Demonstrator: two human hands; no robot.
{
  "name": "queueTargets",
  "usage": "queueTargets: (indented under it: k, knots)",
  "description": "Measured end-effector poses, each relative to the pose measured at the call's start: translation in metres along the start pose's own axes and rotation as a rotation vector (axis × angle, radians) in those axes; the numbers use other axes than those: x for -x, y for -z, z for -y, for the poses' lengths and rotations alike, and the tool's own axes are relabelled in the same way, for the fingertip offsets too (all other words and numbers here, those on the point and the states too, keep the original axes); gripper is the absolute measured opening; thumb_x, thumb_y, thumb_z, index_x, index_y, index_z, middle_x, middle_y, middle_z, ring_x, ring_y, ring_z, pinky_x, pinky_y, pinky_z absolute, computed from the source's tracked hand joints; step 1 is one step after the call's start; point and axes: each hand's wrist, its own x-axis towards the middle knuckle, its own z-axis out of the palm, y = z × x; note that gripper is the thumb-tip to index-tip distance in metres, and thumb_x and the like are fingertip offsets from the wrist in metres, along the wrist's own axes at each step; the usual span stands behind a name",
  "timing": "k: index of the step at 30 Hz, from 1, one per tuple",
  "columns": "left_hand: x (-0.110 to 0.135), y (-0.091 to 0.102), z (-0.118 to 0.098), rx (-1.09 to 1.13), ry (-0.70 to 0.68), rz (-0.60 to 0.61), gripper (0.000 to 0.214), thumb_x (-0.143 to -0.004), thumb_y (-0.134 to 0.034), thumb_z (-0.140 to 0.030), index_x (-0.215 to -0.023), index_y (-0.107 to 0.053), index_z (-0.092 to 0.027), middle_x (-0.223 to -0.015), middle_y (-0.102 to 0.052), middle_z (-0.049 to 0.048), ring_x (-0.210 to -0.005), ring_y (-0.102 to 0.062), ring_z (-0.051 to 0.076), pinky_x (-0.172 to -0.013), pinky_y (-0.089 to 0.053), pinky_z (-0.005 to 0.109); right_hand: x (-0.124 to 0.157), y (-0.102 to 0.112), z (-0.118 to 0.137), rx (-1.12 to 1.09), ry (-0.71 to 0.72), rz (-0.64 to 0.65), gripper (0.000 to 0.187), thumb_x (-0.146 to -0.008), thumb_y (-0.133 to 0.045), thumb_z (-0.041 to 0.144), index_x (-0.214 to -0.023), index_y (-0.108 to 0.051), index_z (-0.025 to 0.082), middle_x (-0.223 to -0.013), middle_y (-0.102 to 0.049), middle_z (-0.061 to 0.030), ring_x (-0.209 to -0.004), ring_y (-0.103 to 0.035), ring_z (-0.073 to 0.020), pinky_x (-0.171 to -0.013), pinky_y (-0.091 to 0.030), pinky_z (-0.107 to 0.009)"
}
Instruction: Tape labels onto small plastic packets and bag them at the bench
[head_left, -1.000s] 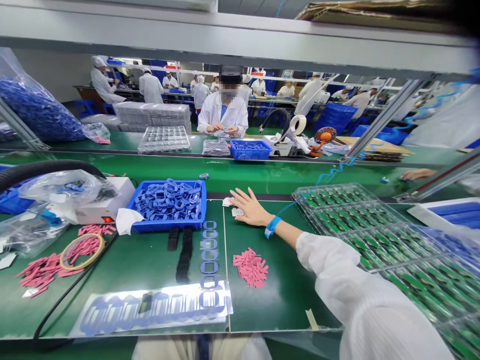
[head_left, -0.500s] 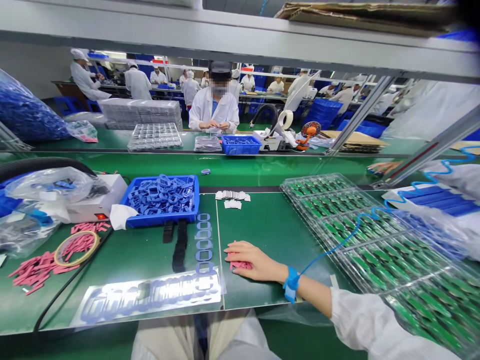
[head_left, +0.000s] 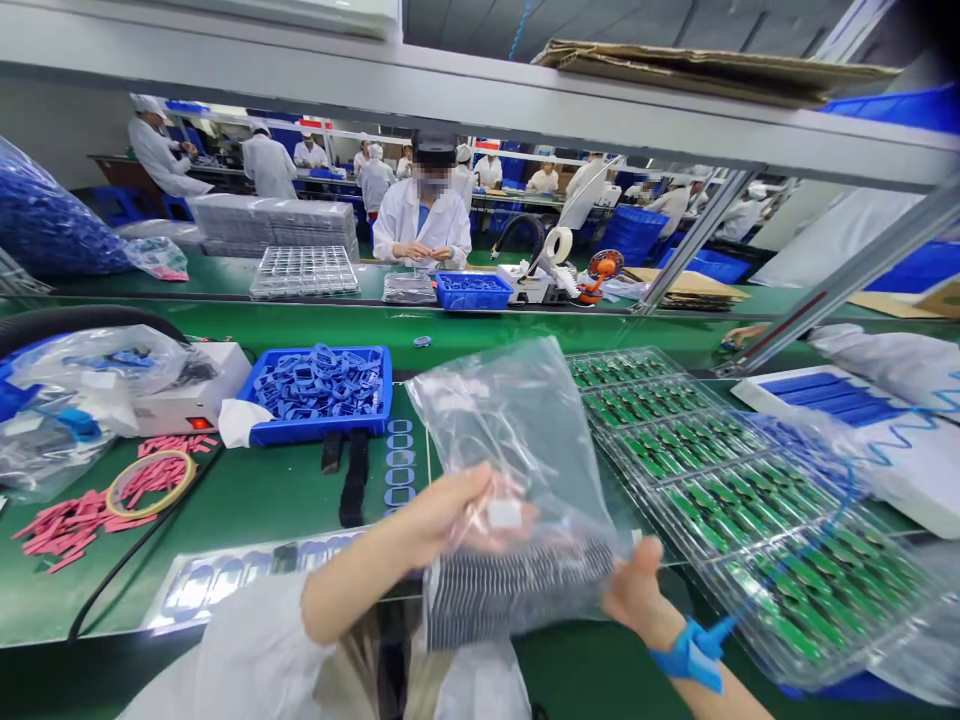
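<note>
Both my hands hold up a clear plastic bag point(head_left: 517, 440) over the green bench point(head_left: 262, 510). A row of small dark ribbed parts point(head_left: 517, 590) lies along the bag's bottom. My left hand point(head_left: 442, 515) has its fingers inside or against the bag near a small white piece point(head_left: 504, 513). At the bag's lower right corner my right hand point(head_left: 637, 590), with a blue wrist strap point(head_left: 686, 655), is closed on the plastic. The bag hides the bench behind it.
A blue bin of blue ring parts point(head_left: 319, 385) stands at the back left, a column of blue rings point(head_left: 397, 462) and black strips point(head_left: 349, 475) before it. Pink strips and a tape ring point(head_left: 146, 485) lie at left. Clear trays of green parts point(head_left: 720, 470) fill the right. People in white coats work beyond.
My right hand left the pink strips on the bench. Both hands have come up in front of me with a clear bag of dark parts that was not seen before.
</note>
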Motion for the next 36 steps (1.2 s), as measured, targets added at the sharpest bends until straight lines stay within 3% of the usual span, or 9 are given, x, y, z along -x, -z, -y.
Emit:
queueTargets:
  k: [3, 5, 7, 12, 18, 27, 31, 34, 36]
  knots:
    - [-0.037, 0.017, -0.008, 0.035, 0.003, -0.02, 0.034, -0.094, -0.038, -0.036, -0.09, -0.062, -0.012, -0.093, -0.07, 0.0108, -0.079, -0.069, 0.019, -0.073, -0.056, 0.034, 0.017, -0.009, -0.007, -0.031, -0.011, -0.085, 0.092, -0.055, -0.054, 0.085, -0.121, -0.053, 0.021, -0.1, -0.066, -0.0137, -0.085, -0.065, -0.0271, -0.071, -0.055, -0.04]
    - [-0.056, 0.03, -0.004, 0.027, 0.034, -0.019, 0.03, -0.093, -0.041, -0.034, -0.091, -0.061, -0.012, -0.091, -0.07, 0.0113, -0.081, -0.068, 0.021, -0.081, -0.054, 0.04, 0.016, -0.018, -0.005, -0.034, -0.042, -0.189, 0.067, -0.065, -0.069, 0.063, -0.112, -0.057, 0.018, -0.088, -0.067, -0.0094, -0.076, -0.064, -0.0208, -0.065, -0.054, -0.032]
    - [-0.069, 0.04, 0.003, 0.016, 0.062, -0.037, 0.027, -0.092, -0.043, -0.032, -0.09, -0.061, -0.013, -0.089, -0.07, 0.0111, -0.081, -0.068, 0.021, -0.084, -0.052, 0.042, 0.01, -0.026, 0.0, -0.073, -0.091, -0.241, 0.054, -0.07, -0.067, 0.058, -0.103, -0.059, 0.016, -0.08, -0.066, -0.0071, -0.067, -0.063, -0.0173, -0.057, -0.052, -0.027]
    - [-0.078, 0.049, 0.016, 0.026, 0.073, -0.104, 0.03, -0.095, -0.035, -0.03, -0.084, -0.06, -0.015, -0.097, -0.07, 0.0102, -0.081, -0.068, 0.019, -0.083, -0.053, 0.038, 0.007, -0.034, 0.005, -0.227, -0.217, -0.299, 0.046, -0.073, -0.065, 0.058, -0.094, -0.056, 0.018, -0.07, -0.065, -0.0027, -0.058, -0.064, -0.0152, -0.049, -0.051, -0.022]
    - [-0.087, 0.05, 0.004, 0.008, 0.05, -0.172, 0.034, -0.095, -0.035, -0.031, -0.088, -0.06, -0.009, -0.097, -0.069, 0.0143, -0.084, -0.067, 0.022, -0.079, -0.053, 0.04, -0.009, -0.03, 0.012, -0.272, -0.249, -0.334, 0.039, -0.074, -0.066, 0.052, -0.087, -0.052, 0.018, -0.057, -0.061, 0.0005, -0.042, -0.058, -0.0125, -0.037, -0.046, -0.019]
    - [-0.104, 0.073, -0.003, -0.275, -0.179, -0.506, 0.031, -0.091, -0.049, -0.036, -0.109, -0.056, -0.013, -0.101, -0.063, 0.0071, -0.082, -0.063, 0.016, -0.071, -0.055, 0.034, -0.051, -0.02, 0.008, -0.236, -0.279, -0.31, 0.037, -0.075, -0.067, 0.049, -0.087, -0.053, 0.016, -0.064, -0.06, 0.0009, -0.045, -0.06, -0.0092, -0.035, -0.045, -0.014]
    - [-0.086, 0.077, -0.009, -0.558, -0.312, -0.611, 0.037, -0.086, -0.056, -0.034, -0.117, -0.052, -0.014, -0.112, -0.061, 0.0101, -0.095, -0.062, 0.02, -0.083, -0.05, 0.039, -0.047, -0.017, 0.008, -0.198, -0.287, -0.278, 0.04, -0.074, -0.068, 0.052, -0.089, -0.054, 0.017, -0.068, -0.06, 0.0013, -0.051, -0.061, -0.0078, -0.042, -0.049, -0.013]
    - [-0.044, 0.074, -0.005, -0.805, -0.405, -0.608, 0.059, -0.074, -0.069, -0.035, -0.127, -0.048, -0.019, -0.123, -0.057, 0.0116, -0.112, -0.054, 0.028, -0.097, -0.04, 0.042, -0.037, -0.014, 0.013, -0.152, -0.284, -0.219, 0.047, -0.069, -0.074, 0.046, -0.1, -0.056, 0.016, -0.08, -0.064, -0.0009, -0.062, -0.064, -0.0088, -0.053, -0.054, -0.015]
    - [-0.012, 0.069, 0.007, -0.965, -0.416, -0.561, 0.069, -0.064, -0.076, -0.042, -0.125, -0.052, -0.019, -0.119, -0.06, 0.012, -0.112, -0.052, 0.034, -0.099, -0.036, 0.048, -0.03, -0.011, 0.016, -0.111, -0.28, -0.184, 0.054, -0.064, -0.079, 0.04, -0.107, -0.056, 0.016, -0.085, -0.065, -0.0027, -0.07, -0.066, -0.0109, -0.059, -0.055, -0.017]
